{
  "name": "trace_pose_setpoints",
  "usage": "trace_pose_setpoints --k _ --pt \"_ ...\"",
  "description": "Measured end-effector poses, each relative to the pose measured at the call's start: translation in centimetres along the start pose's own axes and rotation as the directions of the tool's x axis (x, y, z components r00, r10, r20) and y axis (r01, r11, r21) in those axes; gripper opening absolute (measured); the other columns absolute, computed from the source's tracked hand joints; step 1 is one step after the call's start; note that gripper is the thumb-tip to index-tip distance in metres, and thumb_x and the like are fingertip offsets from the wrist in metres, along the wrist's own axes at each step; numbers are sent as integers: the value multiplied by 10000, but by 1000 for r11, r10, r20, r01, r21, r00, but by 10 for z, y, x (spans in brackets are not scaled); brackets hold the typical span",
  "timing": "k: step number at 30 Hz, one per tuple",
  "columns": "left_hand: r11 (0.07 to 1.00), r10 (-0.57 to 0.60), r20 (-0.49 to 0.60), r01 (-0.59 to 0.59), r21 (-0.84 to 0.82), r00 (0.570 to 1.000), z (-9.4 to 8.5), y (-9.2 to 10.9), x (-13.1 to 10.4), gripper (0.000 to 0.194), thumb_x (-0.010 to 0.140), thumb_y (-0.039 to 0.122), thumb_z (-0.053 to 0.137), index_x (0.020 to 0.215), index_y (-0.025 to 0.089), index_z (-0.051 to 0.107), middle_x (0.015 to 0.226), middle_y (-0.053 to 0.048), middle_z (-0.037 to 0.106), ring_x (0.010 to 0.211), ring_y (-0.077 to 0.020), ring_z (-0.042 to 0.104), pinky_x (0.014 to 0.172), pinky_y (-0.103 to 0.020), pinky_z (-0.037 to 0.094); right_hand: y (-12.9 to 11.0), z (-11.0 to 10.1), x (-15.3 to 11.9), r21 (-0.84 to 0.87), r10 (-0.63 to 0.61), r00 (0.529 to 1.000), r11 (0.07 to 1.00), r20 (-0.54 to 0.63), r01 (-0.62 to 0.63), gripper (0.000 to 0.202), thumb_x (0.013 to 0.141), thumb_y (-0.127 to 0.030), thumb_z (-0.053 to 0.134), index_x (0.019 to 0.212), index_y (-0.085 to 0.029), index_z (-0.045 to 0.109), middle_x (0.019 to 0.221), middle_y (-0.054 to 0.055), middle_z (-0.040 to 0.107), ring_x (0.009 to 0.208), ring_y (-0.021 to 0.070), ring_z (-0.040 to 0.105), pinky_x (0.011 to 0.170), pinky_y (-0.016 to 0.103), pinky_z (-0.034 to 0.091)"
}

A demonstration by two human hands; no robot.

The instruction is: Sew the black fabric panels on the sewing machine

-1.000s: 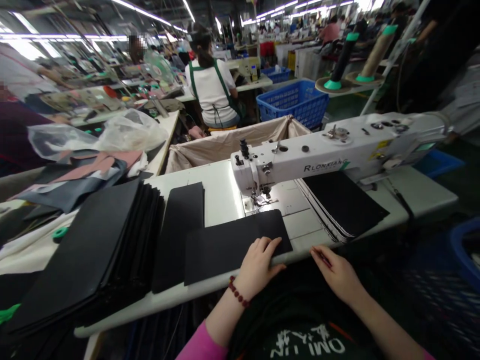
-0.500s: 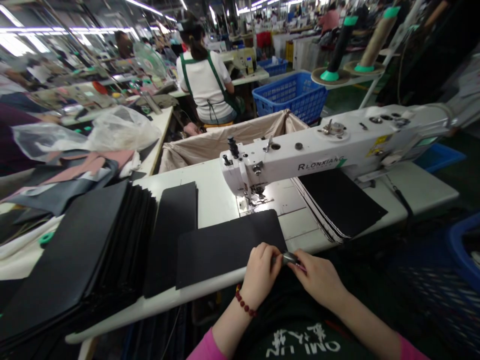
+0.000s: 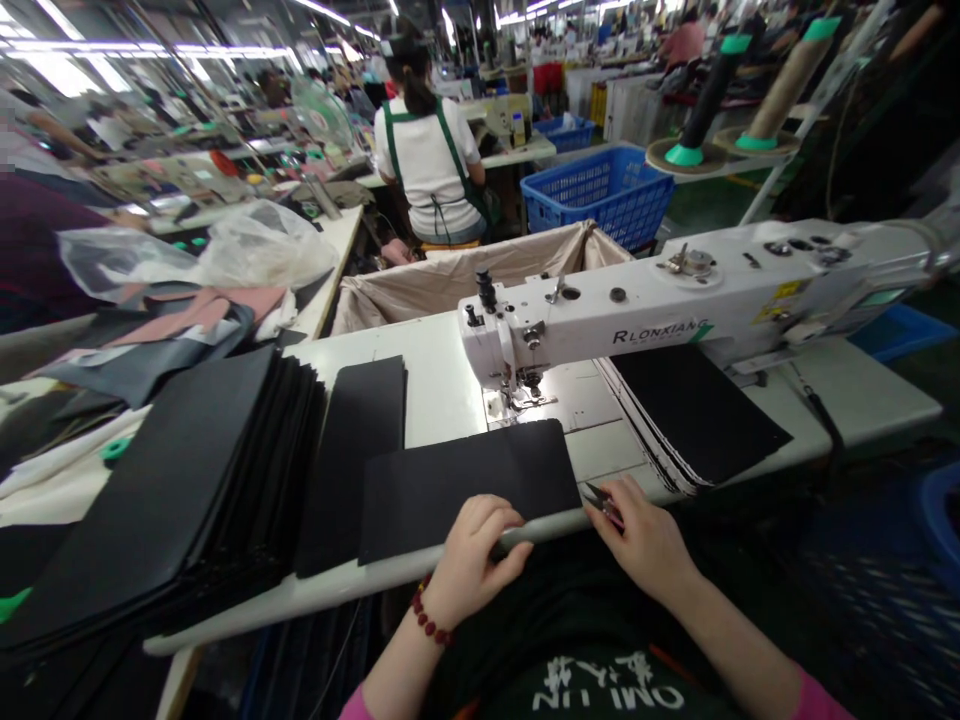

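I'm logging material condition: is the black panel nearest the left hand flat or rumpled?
Flat: the black panel lies on the sewing table, its top smooth, without visible creases.

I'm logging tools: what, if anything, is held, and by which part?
The right hand holds thread snips by the handle; the open left hand grips nothing visible.

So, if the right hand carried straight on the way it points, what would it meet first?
The right hand, thread snips leading, would probably meet the right edge of the nearest black panel first; whether they touch is unclear.
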State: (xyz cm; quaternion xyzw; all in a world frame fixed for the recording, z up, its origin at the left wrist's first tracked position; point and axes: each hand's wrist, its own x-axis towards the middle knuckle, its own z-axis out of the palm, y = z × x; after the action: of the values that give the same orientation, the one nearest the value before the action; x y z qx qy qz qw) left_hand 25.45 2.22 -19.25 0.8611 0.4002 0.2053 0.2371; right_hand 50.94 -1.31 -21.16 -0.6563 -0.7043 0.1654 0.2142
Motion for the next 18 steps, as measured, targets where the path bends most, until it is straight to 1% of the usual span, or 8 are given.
trace_pose_setpoints --k 2,4,6,9,11,14,16,18 --pt "986 -35 -27 39 164 999 -15 -14 -15 466 861 403 604 1275 212 510 1317 -116 531 1277 -289 440 1082 -488 330 -1 1 4 -7 -95 995 995 17 95 381 919 -449 490 1229 -227 502 1238 98 581 915 203 640 708 297 497" --pt "942 -71 -15 72 329 997 -26 -27 -32 670 833 446 635 1417 235 382 1453 -111 417 1384 -328 302 1135 -582 171 0 3 7 -46 -200 974 978 103 205 497 900 -408 525 1364 -263 422 1416 96 459 941 214 643 729 325 519" --pt "898 -101 12 86 433 995 -33 -37 -52 656 863 397 607 1448 275 338 1478 -87 396 1403 -322 272 1132 -619 101 5 5 8 -57 -281 939 953 200 298 514 893 -284 508 1396 -289 403 1460 73 420 928 211 654 758 350 531" --pt "887 -114 6 99 452 993 -43 -52 -82 496 922 272 515 1405 310 410 1426 -58 476 1364 -276 367 1136 -602 135 16 4 7 47 -352 905 935 239 351 521 829 -97 440 1311 -284 508 1382 45 520 1015 204 634 861 363 512" --pt "910 -114 -61 128 393 992 -53 -60 -98 388 933 243 487 1313 313 519 1344 -41 563 1317 -260 441 1134 -590 178 20 -1 5 187 -357 914 928 194 323 473 811 -75 425 1215 -271 573 1303 38 586 1075 197 607 912 356 490" --pt "960 -176 -213 215 177 961 -73 -62 -108 249 926 263 499 1137 287 629 1191 -25 657 1237 -249 525 1122 -560 252 15 -18 6 410 -231 970 894 76 181 287 883 -183 443 1112 -256 601 1157 42 652 1059 198 606 921 335 484" --pt "949 -307 -329 315 -31 893 -87 -54 -104 190 913 308 528 1051 246 643 1101 -36 677 1162 -246 572 1083 -502 341 6 -34 9 489 -87 996 869 1 75 206 912 -294 470 1055 -242 610 1037 46 671 981 204 625 865 311 502" --pt "879 -477 -394 427 -213 786 -100 -41 -94 197 882 372 577 986 216 639 996 -40 678 1005 -230 626 946 -395 468 -3 -51 12 518 41 998 855 -55 -7 213 899 -375 513 1011 -228 617 935 41 663 876 200 634 768 278 519"
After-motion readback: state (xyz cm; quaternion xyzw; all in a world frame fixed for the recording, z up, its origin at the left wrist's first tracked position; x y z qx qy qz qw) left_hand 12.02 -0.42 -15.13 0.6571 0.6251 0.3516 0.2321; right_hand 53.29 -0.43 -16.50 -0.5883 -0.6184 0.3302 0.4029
